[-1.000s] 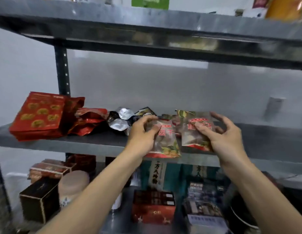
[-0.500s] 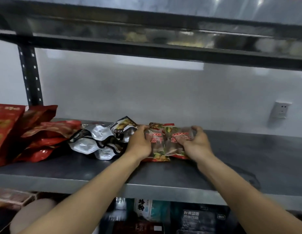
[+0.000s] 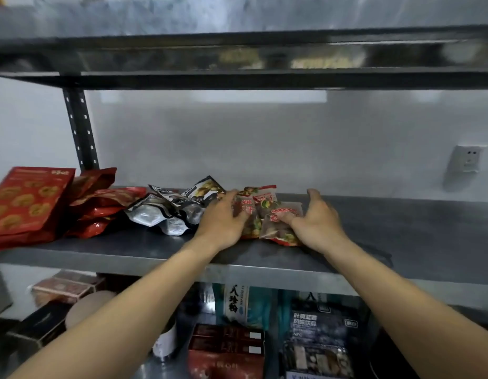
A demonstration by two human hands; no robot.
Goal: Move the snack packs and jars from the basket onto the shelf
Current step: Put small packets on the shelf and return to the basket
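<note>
Obs.: compared with a second ago, the translucent snack packs (image 3: 267,214) have gone from being carried at the front lip of the shelf (image 3: 401,231) to lying flat on it, pushed well back toward the wall. We count at least three overlapping packs with red lettering; the pile is partly covered by the hands, so the count is uncertain.

Left hand (image 3: 223,220): fingers spread, palm laid on the left side of the pile, pressing rather than pinching. Half a second ago it was curled around a pack edge.

Right hand (image 3: 318,220): fingers opened and arched, thumb resting on the nearest pack, the other fingertips lifted clear behind it. It no longer pinches anything.

Neighbours: the pile sits just beside the silver-and-black pouches (image 3: 172,212), touching or nearly so under the left hand; the red packs (image 3: 100,203) and the red box (image 3: 27,201) lie further left.

Reading: we judge this batch placed and both hands in the act of letting go. The basket is out of view, and no jars show on this level, so we expect more trips.
</note>
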